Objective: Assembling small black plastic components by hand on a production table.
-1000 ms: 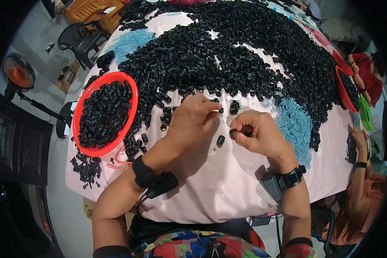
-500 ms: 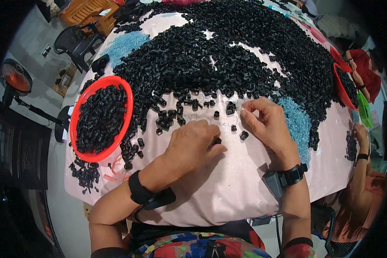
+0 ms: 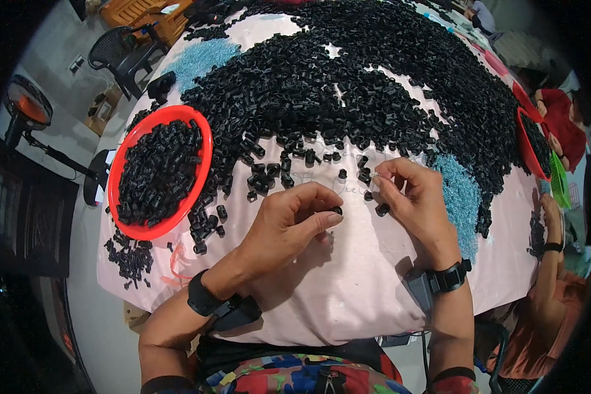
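Left hand: I see it pinching one small black plastic cylinder piece between thumb and forefinger tip.
Right hand: fingers nipped narrowly on something tiny at their tips; I cannot tell what.
Relation: the pinched piece sits just left of and below the right fingertips, apart, nearer the left hand.
Axis: too small to tell.
Nearby: loose black pieces on the pink cloth-covered table; round red plastic tray far left.

Small plastic pieces black, heaped on pale pink tablecloth. Beside heap, light blue bead patches. Left of heap, red round tray holding black pieces. Right of heap, second red tray, green basket. Wristbands black.
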`<state>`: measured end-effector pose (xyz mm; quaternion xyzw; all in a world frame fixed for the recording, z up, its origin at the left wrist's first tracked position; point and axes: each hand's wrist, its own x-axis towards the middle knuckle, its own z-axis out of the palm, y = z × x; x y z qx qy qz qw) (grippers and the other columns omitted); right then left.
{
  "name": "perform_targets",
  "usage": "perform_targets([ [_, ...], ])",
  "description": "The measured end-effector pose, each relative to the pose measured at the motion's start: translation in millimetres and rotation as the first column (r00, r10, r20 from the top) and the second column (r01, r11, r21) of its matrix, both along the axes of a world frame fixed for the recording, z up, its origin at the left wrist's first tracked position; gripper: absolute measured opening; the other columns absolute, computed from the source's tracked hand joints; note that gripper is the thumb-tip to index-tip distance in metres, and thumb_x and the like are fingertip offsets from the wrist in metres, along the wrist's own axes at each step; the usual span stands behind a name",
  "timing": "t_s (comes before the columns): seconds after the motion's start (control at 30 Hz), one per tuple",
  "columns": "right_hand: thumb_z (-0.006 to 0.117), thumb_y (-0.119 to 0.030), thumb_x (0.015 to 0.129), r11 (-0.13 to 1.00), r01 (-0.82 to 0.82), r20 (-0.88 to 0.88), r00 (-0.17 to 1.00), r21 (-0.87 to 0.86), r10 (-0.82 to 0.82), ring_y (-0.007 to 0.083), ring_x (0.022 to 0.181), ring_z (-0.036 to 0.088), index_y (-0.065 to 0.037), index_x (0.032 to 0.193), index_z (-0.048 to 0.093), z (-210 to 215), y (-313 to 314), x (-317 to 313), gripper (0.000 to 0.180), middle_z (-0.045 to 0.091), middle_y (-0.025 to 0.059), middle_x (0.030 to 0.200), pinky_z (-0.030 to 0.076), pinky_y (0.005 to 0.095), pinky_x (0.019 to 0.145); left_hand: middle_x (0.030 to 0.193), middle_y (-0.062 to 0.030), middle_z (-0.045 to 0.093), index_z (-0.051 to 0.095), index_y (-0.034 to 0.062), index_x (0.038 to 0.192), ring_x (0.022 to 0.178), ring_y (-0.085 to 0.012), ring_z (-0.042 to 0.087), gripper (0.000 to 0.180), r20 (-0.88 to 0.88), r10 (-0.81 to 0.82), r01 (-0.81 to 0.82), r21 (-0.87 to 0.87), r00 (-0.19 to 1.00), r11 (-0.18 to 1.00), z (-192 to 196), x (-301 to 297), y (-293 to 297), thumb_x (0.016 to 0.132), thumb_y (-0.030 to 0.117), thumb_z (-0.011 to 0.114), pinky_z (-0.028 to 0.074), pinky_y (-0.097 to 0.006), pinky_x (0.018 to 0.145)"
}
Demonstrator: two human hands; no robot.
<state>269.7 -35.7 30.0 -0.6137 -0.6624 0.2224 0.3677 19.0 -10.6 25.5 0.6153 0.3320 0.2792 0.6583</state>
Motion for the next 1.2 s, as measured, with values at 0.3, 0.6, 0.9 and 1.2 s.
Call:
perform_targets([
  [0.3,0.077,0.002,0.079,0.970,-0.242,-0.042,0.969,0.022,0.243,0.0138,0.068,0.061,-0.005,0.094,0.074,18,-13,-27,0.016,0.069,0.0046,0.081,0.046,0.0256,0.058,0.097,-0.0019,0.072,0.066,0.0009,0.122,0.080,-0.0053,0.068,0.025,0.103,0.034,-0.015,-0.182,0.994,0.983,-13,-3,3,0.098,0.008,0.068,0.053,-0.018,0.064],
  [0.6,0.076,0.007,0.073,0.906,-0.318,0.171,0.945,0.277,0.280,0.0234,0.074,0.066,-0.004,0.093,0.074,15,-12,-39,0.023,0.071,0.0088,0.084,0.054,0.0331,0.064,0.094,-0.0029,0.071,0.068,-0.0031,0.114,0.080,-0.0075,0.068,0.019,0.103,0.081,-0.060,-0.193,0.991,0.979,-13,4,-2,0.096,0.004,0.067,0.056,-0.022,0.071],
  [0.9,0.074,0.008,0.075,0.893,-0.345,0.158,0.937,0.289,0.311,0.0230,0.073,0.065,-0.004,0.100,0.076,17,-12,-38,0.027,0.071,0.0092,0.084,0.053,0.0321,0.065,0.105,-0.0065,0.073,0.067,-0.0028,0.122,0.083,-0.0077,0.070,0.025,0.177,0.081,-0.011,-0.364,0.981,0.931,-10,2,-1,0.098,0.004,0.067,0.053,-0.016,0.065],
  [1.2,0.071,0.004,0.079,0.883,-0.371,0.107,0.928,0.288,0.356,0.0217,0.079,0.065,-0.005,0.100,0.078,16,-11,-33,0.024,0.070,0.0102,0.097,0.052,0.0295,0.068,0.108,-0.0098,0.072,0.065,-0.0019,0.119,0.086,-0.0112,0.070,0.022,0.312,0.168,0.058,-0.601,0.935,0.797,2,-1,-6,0.098,0.004,0.066,0.056,-0.019,0.072],
])
